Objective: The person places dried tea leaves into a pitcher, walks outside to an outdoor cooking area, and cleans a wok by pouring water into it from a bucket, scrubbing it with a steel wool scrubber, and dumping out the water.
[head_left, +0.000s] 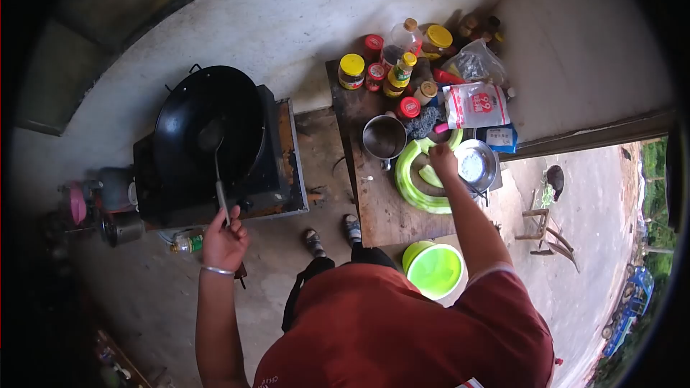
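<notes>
My left hand [226, 243], with a bangle at the wrist, holds the handle end of a metal ladle [219, 165]. The ladle's bowl rests inside a black wok [188, 126] on the stove. Over on the wooden table, my right hand [443, 161] reaches to the curved green gourd [411, 190]. Its fingers point down and are closed near a pale green piece [431, 176]; what they grip, if anything, is hidden. Just right of this hand is a metal bowl [490, 162] with white contents.
Jars, bottles and a white-and-red packet [476, 104] crowd the table's back. A metal mug [384, 137] stands left of the gourd. A bright green bucket [434, 270] is on the floor by the table's front edge. A wooden stool [535, 224] stands at the right.
</notes>
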`<state>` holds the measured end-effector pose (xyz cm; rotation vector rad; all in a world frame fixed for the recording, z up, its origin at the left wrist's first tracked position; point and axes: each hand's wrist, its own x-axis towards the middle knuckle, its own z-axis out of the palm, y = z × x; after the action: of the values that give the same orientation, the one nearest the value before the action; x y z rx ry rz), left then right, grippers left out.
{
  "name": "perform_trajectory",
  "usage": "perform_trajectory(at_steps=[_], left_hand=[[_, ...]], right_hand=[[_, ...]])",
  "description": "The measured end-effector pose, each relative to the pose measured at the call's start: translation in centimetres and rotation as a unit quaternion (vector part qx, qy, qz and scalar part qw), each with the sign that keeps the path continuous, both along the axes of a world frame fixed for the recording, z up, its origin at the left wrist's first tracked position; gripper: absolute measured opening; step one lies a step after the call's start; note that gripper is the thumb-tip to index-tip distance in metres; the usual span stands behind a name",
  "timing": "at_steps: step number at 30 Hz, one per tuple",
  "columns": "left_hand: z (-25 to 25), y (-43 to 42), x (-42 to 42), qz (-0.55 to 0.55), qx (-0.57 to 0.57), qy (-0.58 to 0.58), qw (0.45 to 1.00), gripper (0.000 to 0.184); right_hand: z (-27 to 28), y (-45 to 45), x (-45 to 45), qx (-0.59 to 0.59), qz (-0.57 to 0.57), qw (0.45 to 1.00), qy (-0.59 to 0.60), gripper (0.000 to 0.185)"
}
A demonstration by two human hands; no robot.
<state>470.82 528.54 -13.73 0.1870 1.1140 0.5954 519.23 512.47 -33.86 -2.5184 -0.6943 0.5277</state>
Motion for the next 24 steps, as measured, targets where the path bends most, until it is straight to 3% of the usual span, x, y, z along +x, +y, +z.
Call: perform_trajectory(at_steps=[4,5,7,12,15,19,20,21,22,23,24], left_hand=[[0.5,0.2,-0.9,-0.011,0.023,0.085,0.996,0.028],[0.7,0.2,-0.9,-0.011,0.030,0.078,0.996,0.028],[1.1,0.4,-0.9,-0.019,0.029,0.076,0.997,0.028],[1.6,0.6,-1.4,-0.020,0.014,0.094,0.995,0.027],[1.8,0.9,-2.0,-0.018,-0.009,0.096,0.995,0.028],[1.0,2.1,-2.5,-0.050,-0.011,0.026,0.998,0.031],[0.8,2.3,-2.2,-0.034,-0.014,0.044,0.998,0.030],[0.6,2.6,-1.9,-0.033,-0.014,0.044,0.998,0.030],[0.6,3.0,-0.8,0.006,-0.030,0.092,0.995,0.029],[0.6,3.2,-0.2,0.046,-0.046,0.141,0.988,0.028],[0.4,3.4,-0.5,0.049,-0.047,0.142,0.987,0.028]], right_hand=[[-3.0,5.8,5.0,-0.043,-0.066,0.995,0.059,0.097],[-3.2,7.3,4.4,-0.109,-0.078,0.991,0.014,0.104],[-3.0,9.0,3.5,-0.182,-0.073,0.980,0.036,0.108],[-4.1,8.1,5.0,-0.112,-0.081,0.988,0.065,0.076],[-4.5,7.4,5.4,-0.030,-0.087,0.994,0.053,0.079],[-6.3,7.5,6.3,-0.095,-0.020,0.995,0.038,0.077],[-6.8,7.7,6.1,-0.060,-0.052,0.997,0.004,0.062],[-7.4,7.6,6.3,-0.060,-0.051,0.997,0.004,0.062],[-6.9,7.8,6.2,0.151,-0.112,0.978,0.086,0.051],[-6.5,7.9,5.9,0.352,-0.165,0.906,0.165,0.040],[-5.7,7.4,6.0,0.429,-0.200,0.854,0.215,0.024]])
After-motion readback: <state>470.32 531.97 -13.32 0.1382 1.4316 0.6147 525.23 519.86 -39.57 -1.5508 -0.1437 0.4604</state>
